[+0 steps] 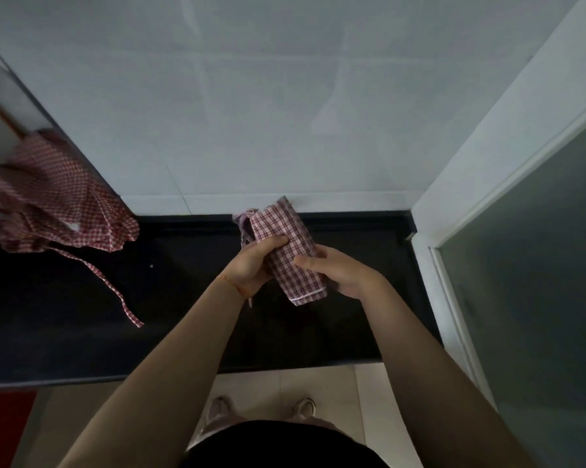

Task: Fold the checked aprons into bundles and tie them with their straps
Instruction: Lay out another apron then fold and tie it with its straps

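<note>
So far: one apron is folded up small, but no strap goes round it yet, so I think the tying is still to do.
Left hand [254,261]: its fingers curl over the top of the folded apron [286,253] and grip it.
Right hand [335,270]: it holds the other side of the same roll, thumb on top.
Where the roll is: up in both hands, over the dark surface [183,298], near the wall.
Strap bits: a small bunch pokes out at the far end of the roll.
Left to do: a second checked apron [55,201] lies loose and unfolded at the far left, its long strap [110,288] trailing across the surface.
Writing: none that I can read.
</note>
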